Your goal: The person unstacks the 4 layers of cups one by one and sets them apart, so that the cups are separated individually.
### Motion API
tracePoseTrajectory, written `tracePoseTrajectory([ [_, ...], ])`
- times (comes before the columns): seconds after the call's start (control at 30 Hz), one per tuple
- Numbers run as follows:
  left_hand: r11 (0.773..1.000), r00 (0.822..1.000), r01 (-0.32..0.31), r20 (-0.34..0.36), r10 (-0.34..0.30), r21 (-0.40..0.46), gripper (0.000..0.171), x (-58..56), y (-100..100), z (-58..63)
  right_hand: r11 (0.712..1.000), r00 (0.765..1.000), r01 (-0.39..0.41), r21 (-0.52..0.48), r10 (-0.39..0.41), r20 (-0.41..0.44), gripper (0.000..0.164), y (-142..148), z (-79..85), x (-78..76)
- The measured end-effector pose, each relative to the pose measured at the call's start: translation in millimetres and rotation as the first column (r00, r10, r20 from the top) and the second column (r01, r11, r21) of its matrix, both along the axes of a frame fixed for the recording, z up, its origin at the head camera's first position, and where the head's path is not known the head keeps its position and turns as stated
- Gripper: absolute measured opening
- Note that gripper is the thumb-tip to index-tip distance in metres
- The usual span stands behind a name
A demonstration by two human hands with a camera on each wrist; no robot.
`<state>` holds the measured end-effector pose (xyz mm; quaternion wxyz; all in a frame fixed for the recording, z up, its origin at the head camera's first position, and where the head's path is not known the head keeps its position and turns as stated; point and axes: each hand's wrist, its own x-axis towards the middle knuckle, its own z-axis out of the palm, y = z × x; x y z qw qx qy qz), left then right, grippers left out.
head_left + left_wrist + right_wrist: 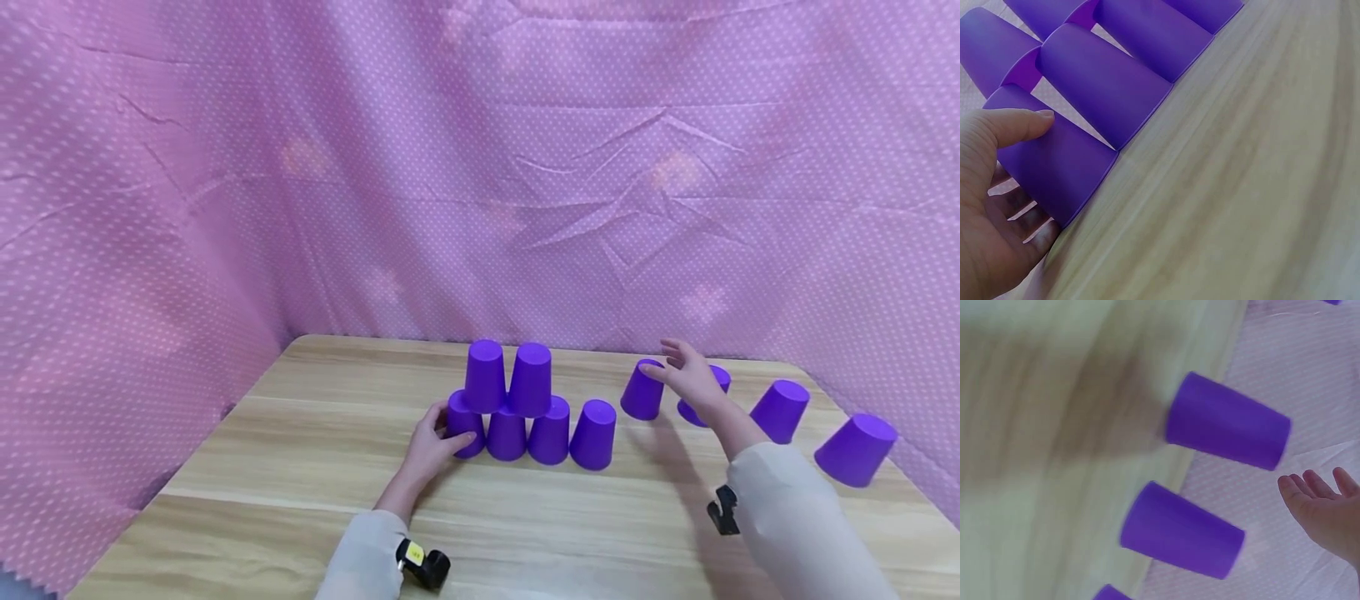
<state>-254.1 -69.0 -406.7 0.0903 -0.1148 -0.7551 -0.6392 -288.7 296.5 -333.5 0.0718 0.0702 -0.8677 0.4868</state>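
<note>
Upside-down purple cups stand in a row, with two upper cups (485, 377) (531, 381) bridging those at its left. My left hand (429, 448) holds the leftmost bottom cup (1060, 156), thumb across its near side and fingers behind it. At the row's right end stands a cup (593, 435) with none on top. My right hand (693, 383) is raised over the loose cups at the right, its fingers extended and holding nothing. Its fingertips overlap the top of one loose cup (642, 393) in the head view; in the right wrist view the fingers (1310, 487) show apart from the cups.
More loose cups stand at the right: one partly behind my right hand (705, 408), another (781, 410) and the outermost (857, 450) near the table's right edge. The wooden table (525, 525) meets a pink dotted cloth (420, 183) at the back and sides.
</note>
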Motion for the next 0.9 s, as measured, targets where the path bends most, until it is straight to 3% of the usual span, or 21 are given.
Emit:
tracePoseTrajectory([
  [0.3,1.000,1.000,0.007,-0.011,-0.007,0.006,0.051,0.1,0,0.0,0.997,0.997,-0.075,-0.022,0.075,-0.014,0.073,-16,19.8,3.9],
  [0.4,1.000,1.000,0.008,-0.011,-0.008,0.000,0.052,-5.9,-2,-8.2,0.994,0.994,-0.105,-0.035,0.105,-0.013,0.072,-25,22.8,4.5],
  [0.63,1.000,1.000,0.009,-0.002,-0.009,0.010,0.052,-5.4,-1,-7.0,0.978,0.985,-0.171,-0.120,0.166,-0.050,0.065,-49,19.9,5.1],
  [0.8,1.000,1.000,0.002,-0.005,-0.002,-0.004,0.054,-18.7,-3,-24.0,0.959,0.973,-0.228,-0.165,0.223,-0.052,0.062,-66,15.9,7.0],
  [0.9,1.000,1.000,-0.007,-0.010,0.007,-0.022,0.054,-19.4,-4,-25.8,0.941,0.962,-0.271,-0.203,0.269,-0.038,0.062,-76,14.4,8.6],
])
